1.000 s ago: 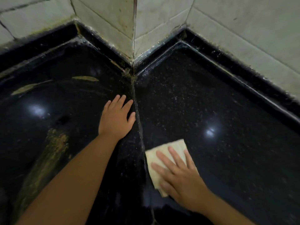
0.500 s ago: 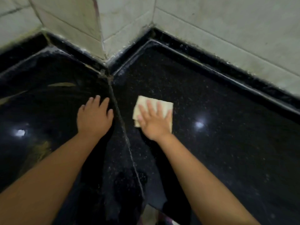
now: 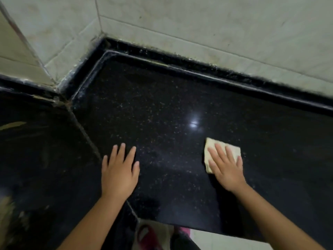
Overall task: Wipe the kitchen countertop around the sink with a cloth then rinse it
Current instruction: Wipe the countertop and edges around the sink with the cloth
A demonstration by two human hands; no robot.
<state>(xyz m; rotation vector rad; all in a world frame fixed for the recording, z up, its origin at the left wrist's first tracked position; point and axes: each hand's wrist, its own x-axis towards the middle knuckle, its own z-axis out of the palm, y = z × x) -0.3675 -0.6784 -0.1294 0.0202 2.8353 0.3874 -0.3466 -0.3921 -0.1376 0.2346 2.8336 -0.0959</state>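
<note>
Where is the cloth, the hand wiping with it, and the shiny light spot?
cloth (image 3: 232,150): head view, bare far corner past the fingers.
right hand (image 3: 226,168): head view, back of the hand.
light spot (image 3: 193,121): head view, middle of the glare on the countertop.

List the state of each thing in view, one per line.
Folded pale yellow cloth: flat on the counter, pressed under the right hand.
Right hand: fingers straight, on the cloth.
Left hand: flat, fingers spread, on the counter.
Black speckled stone countertop: glossy, dusted with pale specks.
</note>
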